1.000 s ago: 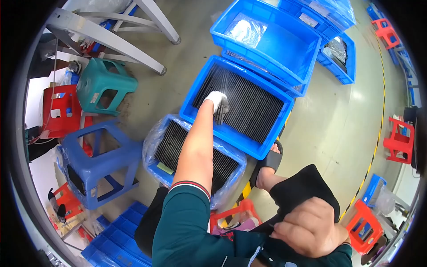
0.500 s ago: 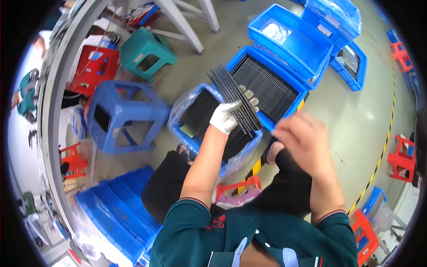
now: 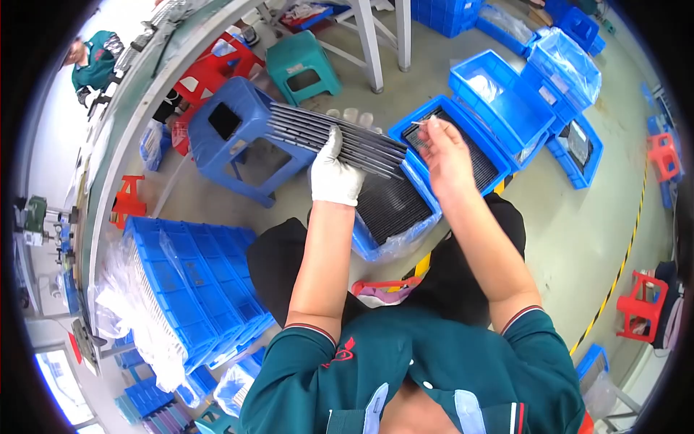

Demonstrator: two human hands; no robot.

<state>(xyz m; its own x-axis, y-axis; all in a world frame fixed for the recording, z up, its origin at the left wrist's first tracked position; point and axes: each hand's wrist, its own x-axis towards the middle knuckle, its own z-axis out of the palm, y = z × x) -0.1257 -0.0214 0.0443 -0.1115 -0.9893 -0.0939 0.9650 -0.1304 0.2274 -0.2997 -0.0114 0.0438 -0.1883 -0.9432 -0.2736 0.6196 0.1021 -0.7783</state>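
Observation:
My left hand (image 3: 336, 173), in a white glove, is closed around a bundle of thin black rods (image 3: 340, 141), which lies slantwise across the palm. My bare right hand (image 3: 450, 155) is raised beyond the bundle's right end, with thumb and fingers pinched together. A small pale, shiny bit shows at its fingertips, too small to name. Below both hands stands a blue bin lined with clear plastic (image 3: 383, 252), holding rows of black rods (image 3: 394, 210). Partly behind my right hand is a second blue bin (image 3: 506, 165) with similar dark rods in rows.
Empty-looking blue bins (image 3: 499, 94) are stacked at the far right. A blue stool (image 3: 242, 137) and a green stool (image 3: 302, 69) stand to the left, near a long bench (image 3: 119, 145). Blue crates (image 3: 191, 289) are piled at my left. Another person (image 3: 97, 65) is at the far left.
My left hand has tilted the rod bundle flatter and brought it left. My right hand has moved up and away from me, and its fingers are now pinched. The view has shifted.

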